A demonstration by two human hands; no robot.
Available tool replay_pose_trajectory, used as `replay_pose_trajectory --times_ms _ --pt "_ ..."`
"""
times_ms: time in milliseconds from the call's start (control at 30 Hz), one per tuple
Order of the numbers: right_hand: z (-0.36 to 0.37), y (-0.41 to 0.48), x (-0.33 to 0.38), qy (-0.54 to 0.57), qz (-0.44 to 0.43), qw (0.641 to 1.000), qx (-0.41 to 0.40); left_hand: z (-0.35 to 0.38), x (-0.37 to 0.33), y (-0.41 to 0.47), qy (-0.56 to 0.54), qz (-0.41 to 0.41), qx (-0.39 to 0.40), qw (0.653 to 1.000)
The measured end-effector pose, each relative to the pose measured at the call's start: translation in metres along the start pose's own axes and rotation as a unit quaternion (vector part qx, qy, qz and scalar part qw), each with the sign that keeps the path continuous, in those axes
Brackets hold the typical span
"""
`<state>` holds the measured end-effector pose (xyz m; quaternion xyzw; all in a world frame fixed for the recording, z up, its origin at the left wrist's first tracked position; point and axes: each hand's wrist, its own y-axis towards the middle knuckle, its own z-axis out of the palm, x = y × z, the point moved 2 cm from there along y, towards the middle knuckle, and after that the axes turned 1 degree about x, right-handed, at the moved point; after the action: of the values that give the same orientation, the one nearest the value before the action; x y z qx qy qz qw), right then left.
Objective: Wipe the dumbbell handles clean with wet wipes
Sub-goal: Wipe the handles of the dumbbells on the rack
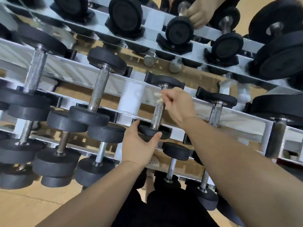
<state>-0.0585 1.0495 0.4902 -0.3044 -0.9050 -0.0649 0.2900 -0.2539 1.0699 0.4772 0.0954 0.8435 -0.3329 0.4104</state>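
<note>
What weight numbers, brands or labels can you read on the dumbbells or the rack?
None readable.
Faint marks on the dumbbell end faces at the top of the view: too blurred to read.
No text visible on the dumbbell being wiped, the wet wipe or the rack rails.

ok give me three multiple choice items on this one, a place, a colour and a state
1. Where is the wet wipe? A on the floor; B against the far end of the handle; C draped over a shelf.
2. What colour are the dumbbell heads? A red; B yellow; C black.
3. What is the left hand doing? A hanging free; B holding a bottle; C gripping the near head.
Key: 1 B, the right hand pinches it there. 2 C, every head in view is black. 3 C, thumb and fingers curl round it.
</note>
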Motion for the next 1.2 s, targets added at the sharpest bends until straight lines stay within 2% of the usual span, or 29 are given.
replay_pose_trajectory --times_ms 100,233,300,367,467,533,667,767,800,933,1033,1100,1200 --pt "0.01 -0.019 -0.002 0.06 0.004 0.998 0.002 0.004 -0.01 -0.005 0.06 0.012 -0.037 0.997" --pt "0.024 -0.055 -0.012 0.119 -0.055 0.988 0.08 0.015 -0.016 -0.007 0.095 -0.001 -0.045 0.994" --pt "0.024 -0.056 -0.017 0.136 -0.052 0.985 0.092 0.013 -0.014 -0.004 0.094 0.006 -0.05 0.994" --pt "0.024 -0.045 -0.018 0.167 -0.014 0.983 0.072 0.006 -0.013 0.0 0.091 0.008 -0.049 0.995" --pt "0.022 -0.017 -0.014 0.247 0.062 0.967 -0.004 -0.009 -0.008 0.004 0.053 -0.014 -0.027 0.998" --pt "0.022 -0.007 -0.01 0.269 0.08 0.96 -0.021 -0.02 -0.001 0.007 0.043 -0.026 -0.022 0.998" --pt "0.033 -0.029 -0.007 0.221 0.024 0.973 0.054 -0.033 0.006 0.013 0.029 -0.031 -0.018 0.999" --pt "0.037 -0.039 -0.011 0.227 0.006 0.968 0.109 -0.033 0.004 0.013 0.037 -0.026 -0.005 0.999" --pt "0.035 -0.032 -0.012 0.242 0.012 0.965 0.099 -0.033 0.004 0.012 0.039 -0.027 -0.004 0.999" --pt "0.025 0.006 -0.006 0.295 0.092 0.951 -0.022 -0.03 0.002 0.011 0.033 -0.033 -0.005 0.999" --pt "0.032 -0.001 -0.004 0.307 0.121 0.944 -0.035 -0.028 0.001 0.011 0.042 -0.035 0.0 0.999" --pt "0.034 -0.022 -0.006 0.287 0.104 0.952 0.003 -0.027 0.0 0.01 0.05 -0.035 -0.004 0.998" --pt "0.035 -0.043 -0.013 0.238 0.064 0.964 0.103 -0.025 -0.003 0.008 0.061 -0.039 -0.01 0.997"
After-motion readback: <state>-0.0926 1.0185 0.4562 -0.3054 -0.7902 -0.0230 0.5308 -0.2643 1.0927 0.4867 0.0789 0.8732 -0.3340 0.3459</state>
